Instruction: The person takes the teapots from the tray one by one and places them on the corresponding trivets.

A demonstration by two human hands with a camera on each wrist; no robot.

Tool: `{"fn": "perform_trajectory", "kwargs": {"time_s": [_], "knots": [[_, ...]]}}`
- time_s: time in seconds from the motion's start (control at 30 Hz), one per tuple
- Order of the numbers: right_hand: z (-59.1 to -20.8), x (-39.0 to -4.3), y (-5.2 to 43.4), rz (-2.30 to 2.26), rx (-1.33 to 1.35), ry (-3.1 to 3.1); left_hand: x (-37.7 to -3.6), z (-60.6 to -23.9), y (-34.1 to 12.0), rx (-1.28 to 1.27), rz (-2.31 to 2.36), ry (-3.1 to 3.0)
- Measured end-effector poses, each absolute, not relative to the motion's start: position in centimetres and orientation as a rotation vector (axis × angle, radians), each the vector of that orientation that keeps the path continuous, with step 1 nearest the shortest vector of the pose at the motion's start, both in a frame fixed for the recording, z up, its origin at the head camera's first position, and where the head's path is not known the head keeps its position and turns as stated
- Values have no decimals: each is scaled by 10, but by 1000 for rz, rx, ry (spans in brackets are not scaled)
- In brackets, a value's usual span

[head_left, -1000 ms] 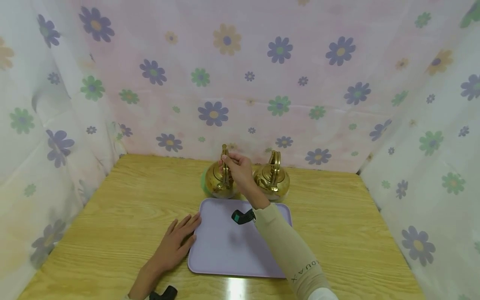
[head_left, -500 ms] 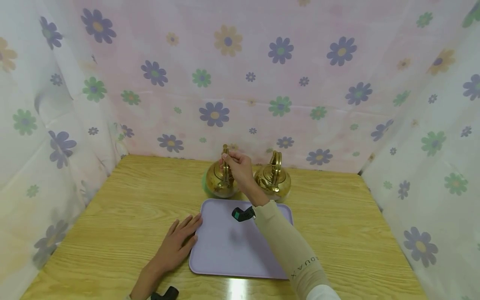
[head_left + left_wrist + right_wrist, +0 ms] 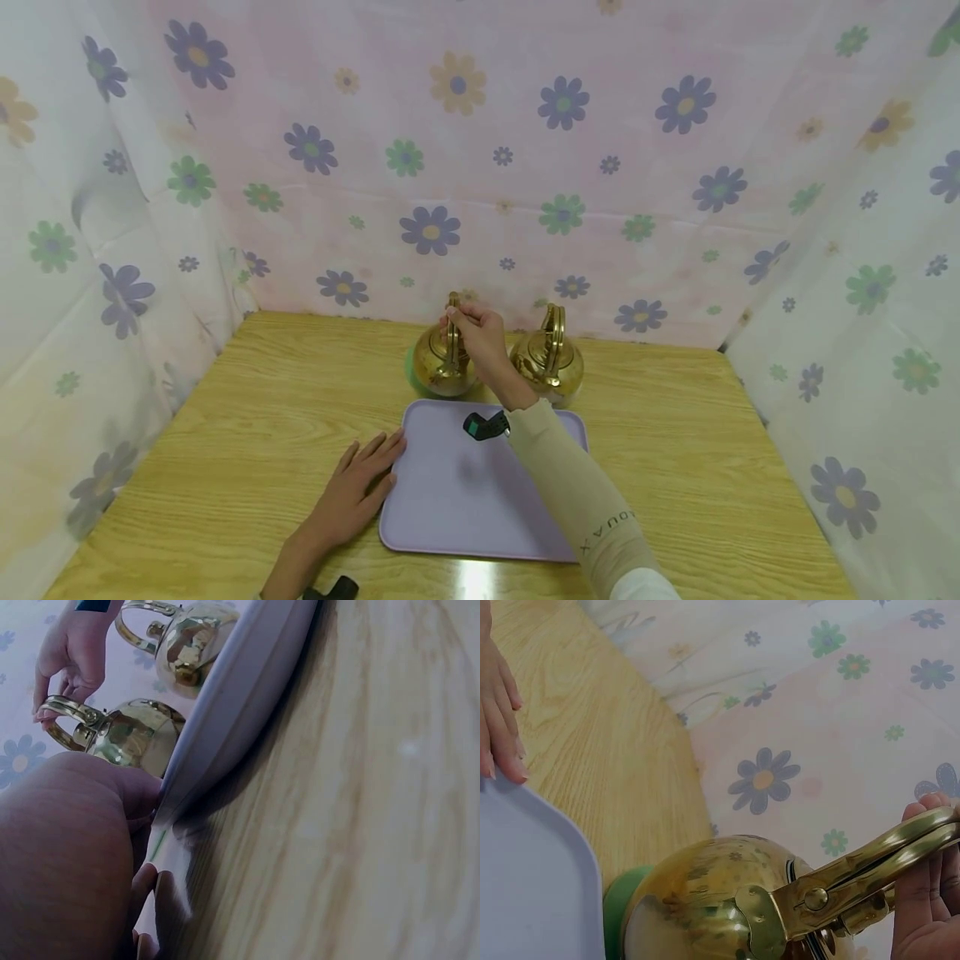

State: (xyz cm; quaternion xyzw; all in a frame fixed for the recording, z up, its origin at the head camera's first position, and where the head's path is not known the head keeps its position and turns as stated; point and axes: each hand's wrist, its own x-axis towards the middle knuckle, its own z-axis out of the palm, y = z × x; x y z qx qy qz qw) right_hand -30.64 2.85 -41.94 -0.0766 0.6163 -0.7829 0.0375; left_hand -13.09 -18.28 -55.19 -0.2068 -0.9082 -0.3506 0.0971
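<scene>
Unmoved — right hand (image 3: 483, 337) grips kettle (image 3: 444, 365).

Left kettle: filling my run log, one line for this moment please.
right hand grips left kettle handle | left hand flat at tray edge

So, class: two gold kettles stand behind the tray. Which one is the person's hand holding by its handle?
The left kettle: the right hand grips its upright handle, and it sits on a green coaster. The right kettle stands untouched beside it.
</scene>
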Motion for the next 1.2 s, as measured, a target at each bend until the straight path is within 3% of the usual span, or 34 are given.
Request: {"fn": "perform_trajectory", "kwargs": {"time_s": [0.7, 1.2], "knots": [[-423, -314, 24, -2369, -301, 1931, -130, -553, -182, -604, -1029, -2695], [-422, -314, 23, -2377, -182, 1813, -130, -552, -183, -602, -1026, -2696]]}}
